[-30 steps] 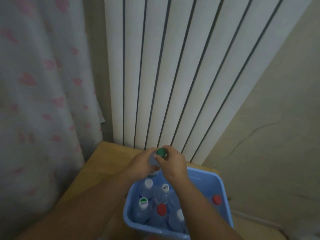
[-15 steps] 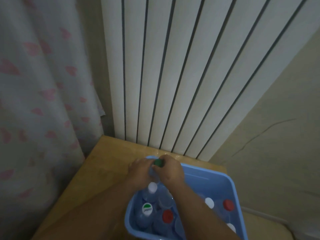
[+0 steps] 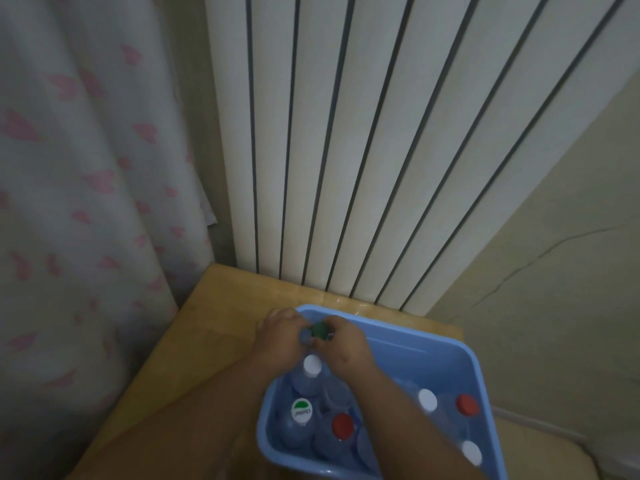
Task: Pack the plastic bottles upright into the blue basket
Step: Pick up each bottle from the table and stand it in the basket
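Gripping one green-capped bottle (image 3: 318, 331) between them, the left hand (image 3: 280, 341) and right hand (image 3: 343, 346) each keep a clenched grip on it at the far left corner of the blue basket (image 3: 446, 348). Capped bottles stand upright along the basket's left side and near right corner, leaving its far right part open. The basket sits at the right edge of the wooden tabletop (image 3: 214, 344), bare to the left, with the white radiator (image 3: 381, 150) just behind.

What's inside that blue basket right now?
The basket holds upright bottles: white caps, red caps, one green-and-white. Both hands grip a green-capped bottle at its far corner. The right forearm hides the middle.
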